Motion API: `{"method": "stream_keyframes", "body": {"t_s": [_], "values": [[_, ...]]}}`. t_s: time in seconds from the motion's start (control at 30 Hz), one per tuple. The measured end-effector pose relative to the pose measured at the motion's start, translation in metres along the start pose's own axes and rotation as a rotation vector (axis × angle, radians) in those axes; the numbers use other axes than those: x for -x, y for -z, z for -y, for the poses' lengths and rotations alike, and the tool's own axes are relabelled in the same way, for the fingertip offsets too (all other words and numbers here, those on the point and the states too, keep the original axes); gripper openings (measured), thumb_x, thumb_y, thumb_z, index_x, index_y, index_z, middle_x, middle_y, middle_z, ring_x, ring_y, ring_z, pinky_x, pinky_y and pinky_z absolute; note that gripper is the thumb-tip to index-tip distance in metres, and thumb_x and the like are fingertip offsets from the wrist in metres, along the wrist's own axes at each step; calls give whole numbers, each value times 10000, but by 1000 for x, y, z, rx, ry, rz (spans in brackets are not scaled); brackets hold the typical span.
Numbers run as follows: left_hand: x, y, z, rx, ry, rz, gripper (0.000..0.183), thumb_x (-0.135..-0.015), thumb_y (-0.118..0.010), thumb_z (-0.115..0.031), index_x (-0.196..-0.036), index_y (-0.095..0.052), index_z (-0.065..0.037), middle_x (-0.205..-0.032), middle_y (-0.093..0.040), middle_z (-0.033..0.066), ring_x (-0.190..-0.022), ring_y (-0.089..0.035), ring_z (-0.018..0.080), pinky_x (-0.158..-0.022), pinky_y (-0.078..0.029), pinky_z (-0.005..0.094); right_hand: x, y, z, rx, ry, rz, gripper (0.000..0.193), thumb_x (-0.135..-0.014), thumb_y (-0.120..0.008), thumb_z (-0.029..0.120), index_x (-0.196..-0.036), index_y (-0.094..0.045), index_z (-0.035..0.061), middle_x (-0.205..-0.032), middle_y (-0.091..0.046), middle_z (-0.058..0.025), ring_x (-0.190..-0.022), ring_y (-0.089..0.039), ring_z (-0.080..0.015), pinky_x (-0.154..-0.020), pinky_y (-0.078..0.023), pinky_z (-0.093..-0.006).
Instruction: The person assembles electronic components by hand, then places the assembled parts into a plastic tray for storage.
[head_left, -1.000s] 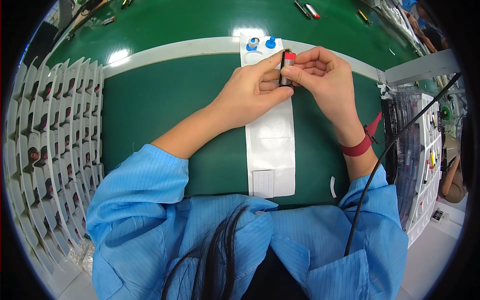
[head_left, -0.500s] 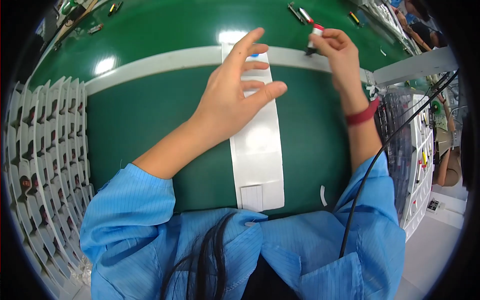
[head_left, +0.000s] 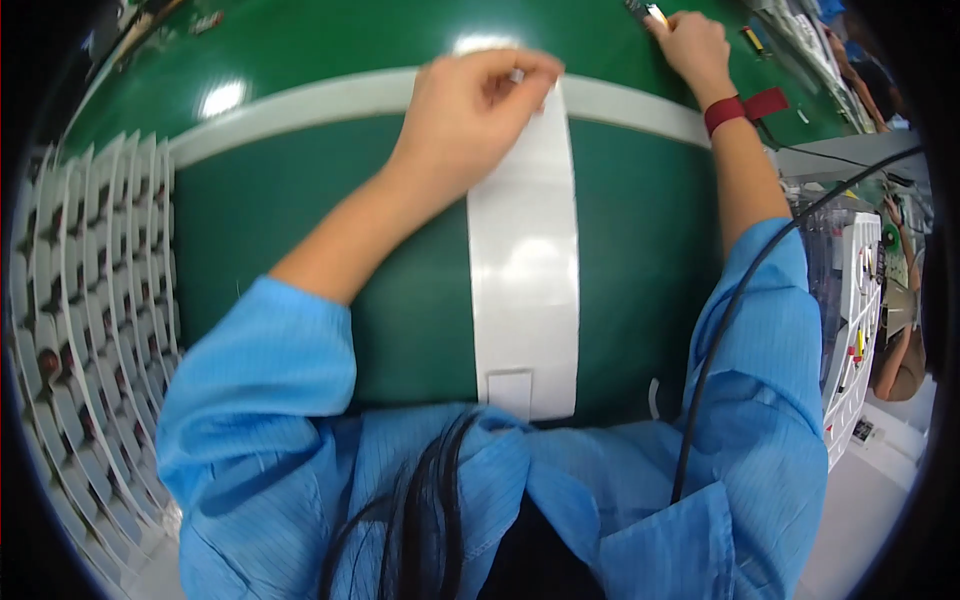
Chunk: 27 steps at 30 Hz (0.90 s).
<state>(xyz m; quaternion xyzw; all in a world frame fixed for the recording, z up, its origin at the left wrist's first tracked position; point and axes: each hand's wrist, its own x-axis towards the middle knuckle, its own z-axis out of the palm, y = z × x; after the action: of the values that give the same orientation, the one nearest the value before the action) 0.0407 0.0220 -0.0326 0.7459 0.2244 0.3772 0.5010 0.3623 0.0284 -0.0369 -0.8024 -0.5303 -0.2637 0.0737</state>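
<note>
Left hand: fingers curled and pinched together at the far end of the white strip, touching it; whether anything small is held between the fingertips cannot be told.
White strip: lies flat on the green counter, running from under the left hand back toward the body.
Right hand: reached well beyond, closed around a small dark object at the fingertips.
Red wristband: on the right wrist.
</note>
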Motion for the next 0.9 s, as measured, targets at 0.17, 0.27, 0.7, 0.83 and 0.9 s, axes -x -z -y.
{"method": "stream_keyframes", "body": {"t_s": [0.17,0.27,0.7,0.83,0.9], "values": [[-9,13,-23,148,59,-194,283,-876,-538,-183,-1059,-565,31,-809,-593,69,-663,-538,101,-568,-444,222,26,67,45,-1026,58,197,125,-783,-633,91,-752,-554,0,-659,-583,-47,-597,-562,-107,-550,-457,-241],[-4,31,-57,362,639,-7,317,-881,-540,-220,-1060,-558,41,-816,-592,86,-674,-545,115,-590,-462,233,82,153,89,-1262,308,301,98,-776,-622,1,-814,-532,4,-780,-573,-49,-681,-555,-101,-617,-468,-225],[23,17,-32,792,535,797,311,-879,-513,-133,-1106,-527,79,-883,-633,176,-712,-648,174,-587,-552,190,162,206,76,-481,1060,-238,181,-702,-690,29,-865,-614,8,-885,-638,-128,-746,-625,-260,-650,-507,-295],[32,20,-38,373,419,522,212,-840,-499,-38,-983,-584,94,-739,-617,92,-572,-568,89,-500,-476,171,225,224,108,-1028,896,206,177,-636,-667,46,-796,-613,-7,-780,-596,-87,-674,-593,-205,-566,-484,-287],[33,15,-36,176,278,506,190,-828,-522,-32,-952,-602,87,-708,-600,67,-564,-532,72,-513,-441,176,246,221,115,-964,712,274,208,-661,-697,64,-847,-616,17,-812,-604,-85,-689,-584,-216,-593,-485,-294]]}}
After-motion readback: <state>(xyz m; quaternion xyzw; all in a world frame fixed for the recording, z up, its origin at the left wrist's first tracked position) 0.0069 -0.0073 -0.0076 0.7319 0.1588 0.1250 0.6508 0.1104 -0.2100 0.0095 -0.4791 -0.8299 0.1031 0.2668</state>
